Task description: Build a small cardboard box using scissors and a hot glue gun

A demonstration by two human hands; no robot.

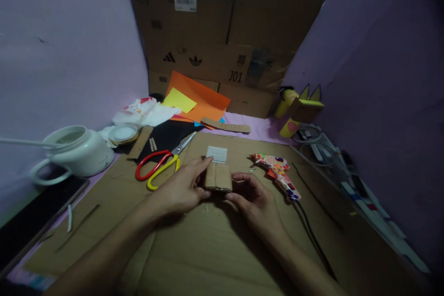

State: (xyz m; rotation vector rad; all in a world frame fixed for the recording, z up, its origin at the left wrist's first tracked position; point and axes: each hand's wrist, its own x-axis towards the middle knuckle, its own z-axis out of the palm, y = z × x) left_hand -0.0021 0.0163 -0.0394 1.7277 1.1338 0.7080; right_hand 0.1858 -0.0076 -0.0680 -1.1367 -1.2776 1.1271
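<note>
Between my two hands is a small folded piece of brown cardboard [218,176], with a seam down its middle and its cut edge towards me. My left hand [185,182] grips its left side, thumb near the lower corner and index finger reaching to the upper corner. On the right side, the thumb and fingers of my right hand [255,196] hold the other edge. Just behind the piece shows a small whitish ribbed rectangle [217,153]; whether it is joined to the cardboard I cannot tell.
Red-and-yellow-handled scissors [163,161] lie left of my hands. A patterned glue gun [277,172] with a black cord rests on the right. Further left stand a white pot [81,150] and a dark phone [41,222]. Orange paper [208,101] and a cardboard strip [225,126] lie behind.
</note>
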